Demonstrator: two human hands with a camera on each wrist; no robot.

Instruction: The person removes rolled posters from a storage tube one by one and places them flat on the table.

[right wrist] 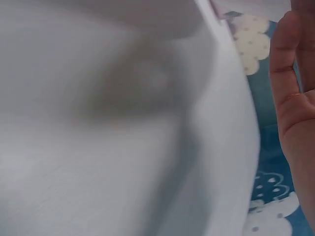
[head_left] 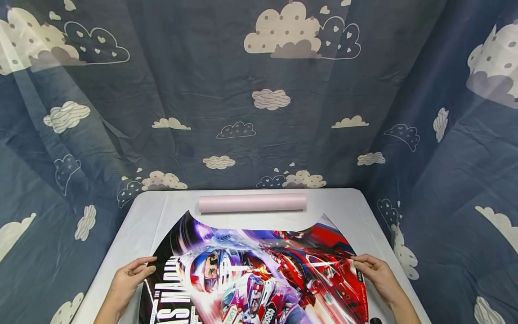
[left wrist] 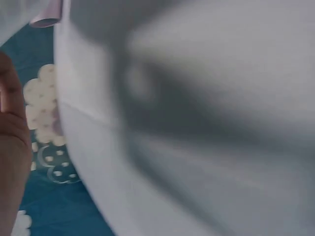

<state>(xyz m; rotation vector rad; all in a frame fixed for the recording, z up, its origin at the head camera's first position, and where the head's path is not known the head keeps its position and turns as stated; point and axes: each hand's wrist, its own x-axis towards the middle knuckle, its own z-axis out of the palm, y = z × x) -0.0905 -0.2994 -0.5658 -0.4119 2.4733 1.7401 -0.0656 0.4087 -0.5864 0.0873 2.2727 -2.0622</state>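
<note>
A glossy poster (head_left: pixel 251 261) bows between the two hands in the head view, its upper edge dipping in the middle. It shows helmeted racers, a red vehicle and white lettering on black. My left hand (head_left: pixel 128 282) pinches its left edge between thumb and fingers. At the opposite edge my right hand (head_left: pixel 378 275) pinches it likewise. Each wrist view catches only part of a hand at the outer side, the left hand (left wrist: pixel 12 142) and the right hand (right wrist: pixel 298 113), with fingertips cut off or hidden.
Behind the poster a pale pink roll (head_left: pixel 252 203) lies across the white-covered table (head_left: pixel 162 209). A dark blue cloth (head_left: pixel 194 90) with cloud prints hangs at the back and sides. A small black object (head_left: pixel 376 321) shows at the bottom edge near the right hand.
</note>
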